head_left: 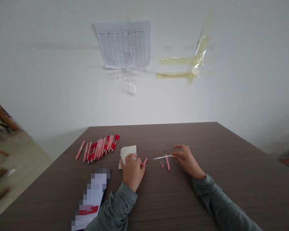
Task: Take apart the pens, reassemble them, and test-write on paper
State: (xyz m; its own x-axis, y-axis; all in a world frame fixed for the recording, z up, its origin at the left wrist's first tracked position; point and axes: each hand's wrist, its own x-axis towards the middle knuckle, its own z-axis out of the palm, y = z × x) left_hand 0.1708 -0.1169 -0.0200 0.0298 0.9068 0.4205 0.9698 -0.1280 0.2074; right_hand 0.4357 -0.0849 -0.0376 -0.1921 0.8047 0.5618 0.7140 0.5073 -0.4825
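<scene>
My left hand rests on a small stack of cream paper pieces, and a pink pen part sticks out beside its index finger. My right hand pinches the right end of a thin white refill, whose tip points left. Below the refill a pink pen barrel lies on the table, with a small pink piece and what looks like a tiny spring to its left. Whether the left fingers grip the pink part or only touch it is hard to see.
A row of pink and red pens lies at the table's back left. A partly pixelated white and red packet is at the front left. The brown table meets a wall bearing a taped paper sheet.
</scene>
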